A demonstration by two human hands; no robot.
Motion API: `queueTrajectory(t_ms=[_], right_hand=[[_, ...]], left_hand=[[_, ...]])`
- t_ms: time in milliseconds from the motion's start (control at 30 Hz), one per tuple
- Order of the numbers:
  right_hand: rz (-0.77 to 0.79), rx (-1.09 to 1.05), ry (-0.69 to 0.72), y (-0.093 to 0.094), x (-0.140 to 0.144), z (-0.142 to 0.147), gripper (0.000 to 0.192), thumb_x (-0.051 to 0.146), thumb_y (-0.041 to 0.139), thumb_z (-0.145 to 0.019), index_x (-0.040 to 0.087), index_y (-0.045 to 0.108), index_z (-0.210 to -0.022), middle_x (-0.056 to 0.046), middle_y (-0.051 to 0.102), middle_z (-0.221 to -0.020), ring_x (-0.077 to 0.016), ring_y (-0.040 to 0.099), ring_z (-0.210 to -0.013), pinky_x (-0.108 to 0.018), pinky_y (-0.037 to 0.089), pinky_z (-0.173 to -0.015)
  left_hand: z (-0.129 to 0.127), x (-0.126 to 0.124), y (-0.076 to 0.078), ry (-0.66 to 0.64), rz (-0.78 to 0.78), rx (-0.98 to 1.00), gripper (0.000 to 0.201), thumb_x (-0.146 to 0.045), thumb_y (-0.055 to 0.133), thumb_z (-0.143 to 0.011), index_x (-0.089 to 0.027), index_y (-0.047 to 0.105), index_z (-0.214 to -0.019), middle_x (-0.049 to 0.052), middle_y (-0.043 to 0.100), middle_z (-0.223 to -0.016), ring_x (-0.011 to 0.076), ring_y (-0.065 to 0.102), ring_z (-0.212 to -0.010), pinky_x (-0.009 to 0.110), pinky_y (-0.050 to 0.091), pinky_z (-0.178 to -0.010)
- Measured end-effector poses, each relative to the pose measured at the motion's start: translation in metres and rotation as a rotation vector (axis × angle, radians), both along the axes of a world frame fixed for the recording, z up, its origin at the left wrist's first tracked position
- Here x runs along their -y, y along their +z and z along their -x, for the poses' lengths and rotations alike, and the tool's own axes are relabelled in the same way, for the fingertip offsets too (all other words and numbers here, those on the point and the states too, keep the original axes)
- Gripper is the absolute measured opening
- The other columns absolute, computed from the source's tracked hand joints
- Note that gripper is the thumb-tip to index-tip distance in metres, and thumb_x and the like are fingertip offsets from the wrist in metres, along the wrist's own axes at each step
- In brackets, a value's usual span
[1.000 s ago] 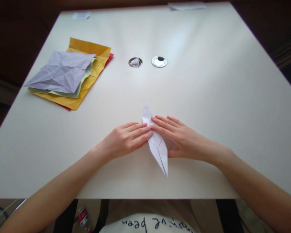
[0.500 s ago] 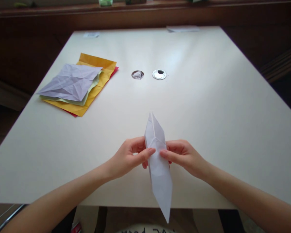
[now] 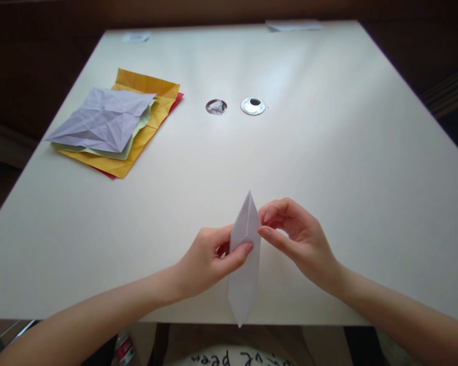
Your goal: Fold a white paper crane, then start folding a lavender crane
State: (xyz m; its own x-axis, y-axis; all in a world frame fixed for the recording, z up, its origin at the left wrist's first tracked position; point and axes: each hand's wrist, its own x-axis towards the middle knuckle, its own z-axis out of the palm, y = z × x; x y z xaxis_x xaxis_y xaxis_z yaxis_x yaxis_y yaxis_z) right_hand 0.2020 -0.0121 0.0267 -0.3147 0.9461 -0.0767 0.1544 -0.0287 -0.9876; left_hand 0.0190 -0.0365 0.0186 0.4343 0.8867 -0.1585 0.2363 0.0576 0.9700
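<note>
A long, pointed piece of folded white paper (image 3: pixel 245 269) is held upright in the air above the near edge of the table (image 3: pixel 328 152). My left hand (image 3: pixel 208 259) pinches its middle between thumb and fingers. My right hand (image 3: pixel 297 236) touches the paper's upper right edge with thumb and fingertips, fingers curled. The paper's lower tip hangs past the table edge.
A stack of creased sheets, lilac (image 3: pixel 101 119) on pale green, yellow (image 3: pixel 152 112) and red, lies at the far left. Two round cable holes (image 3: pixel 216 107) (image 3: pixel 252 105) sit mid-table. Papers lie at the far edge (image 3: pixel 293 24). A bottle (image 3: pixel 124 349) stands under the table.
The folded paper went from being pressed flat on the table to lifted in both hands. It has since turned, and my right hand has shifted up to its upper edge.
</note>
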Motion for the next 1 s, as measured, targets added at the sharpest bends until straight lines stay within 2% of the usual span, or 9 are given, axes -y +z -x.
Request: queueTrajectory(t_ms=[167, 367, 600, 833, 933, 1000], right_hand=[[0.093, -0.024, 0.051, -0.0003, -0.0005, 0.0001, 0.011, 0.029, 0.065, -0.077, 0.019, 0.061, -0.077, -0.001, 0.063, -0.076, -0.0134, 0.06, -0.071, -0.026, 0.051, -0.066], [0.099, -0.056, 0.019, -0.0005, -0.0016, 0.0001, 0.009, 0.027, 0.067, -0.074, 0.019, 0.063, -0.074, -0.001, 0.065, -0.074, -0.0127, 0.062, -0.069, -0.025, 0.053, -0.065], [0.093, -0.068, -0.017, -0.0008, 0.0015, 0.0023, 0.009, 0.025, 0.067, -0.075, 0.019, 0.061, -0.075, 0.0, 0.065, -0.073, -0.0116, 0.063, -0.067, -0.024, 0.055, -0.063], [0.164, -0.133, -0.037, -0.0002, 0.0012, 0.0037, 0.023, 0.022, 0.071, -0.07, 0.021, 0.055, -0.086, 0.002, 0.063, -0.075, -0.0119, 0.064, -0.07, -0.024, 0.057, -0.063], [0.237, -0.163, -0.003, -0.0012, 0.001, 0.0049, 0.023, 0.024, 0.07, -0.071, 0.021, 0.054, -0.087, 0.001, 0.063, -0.076, -0.0125, 0.064, -0.071, -0.026, 0.056, -0.064], [0.273, -0.147, 0.049, -0.0012, 0.001, 0.0058, 0.021, 0.027, 0.07, -0.071, 0.019, 0.056, -0.085, 0.0, 0.064, -0.077, -0.0127, 0.063, -0.072, -0.026, 0.055, -0.065]], left_hand=[[-0.0012, 0.0003, -0.0034, -0.003, -0.012, -0.008, 0.025, -0.028, 0.049, -0.085, -0.016, 0.044, -0.064, -0.006, 0.034, -0.056, 0.0064, 0.03, -0.051, 0.02, 0.027, -0.047], [-0.0004, -0.0002, -0.0073, 0.028, 0.093, 0.033, 0.026, -0.037, 0.049, -0.086, -0.013, 0.058, -0.082, 0.0, 0.053, -0.068, 0.0101, 0.045, -0.061, 0.022, 0.037, -0.055], [-0.0027, -0.0005, -0.0054, 0.078, 0.229, 0.111, 0.028, -0.037, 0.054, -0.084, -0.012, 0.066, -0.087, 0.007, 0.068, -0.082, 0.015, 0.06, -0.072, 0.024, 0.047, -0.063], [-0.0055, -0.0012, -0.003, 0.168, 0.35, 0.152, 0.027, -0.039, 0.061, -0.079, -0.014, 0.068, -0.08, 0.006, 0.07, -0.076, 0.0161, 0.064, -0.07, 0.024, 0.05, -0.06], [-0.0063, 0.0008, -0.0039, 0.18, 0.323, 0.104, 0.027, -0.039, 0.06, -0.079, -0.012, 0.065, -0.076, 0.006, 0.067, -0.071, 0.0147, 0.061, -0.064, 0.023, 0.047, -0.054], [-0.0074, 0.0034, -0.0048, 0.17, 0.264, 0.047, 0.028, -0.038, 0.059, -0.079, -0.012, 0.061, -0.069, 0.002, 0.059, -0.062, 0.0107, 0.052, -0.055, 0.02, 0.04, -0.049]])
